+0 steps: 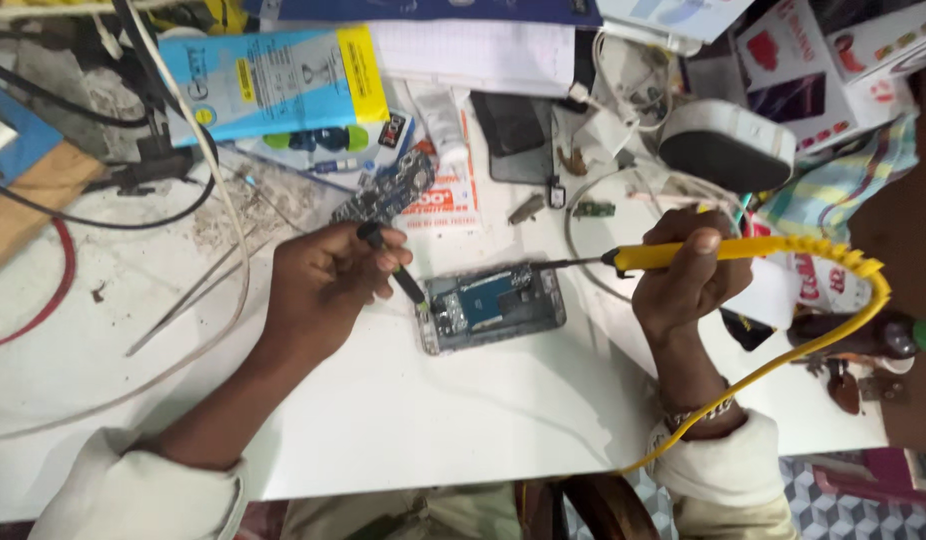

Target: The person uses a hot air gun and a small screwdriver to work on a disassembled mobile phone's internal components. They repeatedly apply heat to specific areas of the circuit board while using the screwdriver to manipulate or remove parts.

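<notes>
Nearby: opened phone (pixel 493 305) | tweezers (pixel 188 300); cables (pixel 198 130) | packaging (pixel 273 80) crowding

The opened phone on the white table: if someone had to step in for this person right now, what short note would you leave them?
Left hand: grips a thin dark tool, its tip at the left edge of the opened phone.
Right hand: holds a yellow-handled soldering iron, its metal tip reaching over the phone's upper right corner.
The phone lies flat on the white table, back cover off, blue inner part showing.
Tweezers lie to the left, a small green circuit board above the phone.
Done: phone opened. Left: the work inside it; whether any joint is finished cannot be seen.
</notes>
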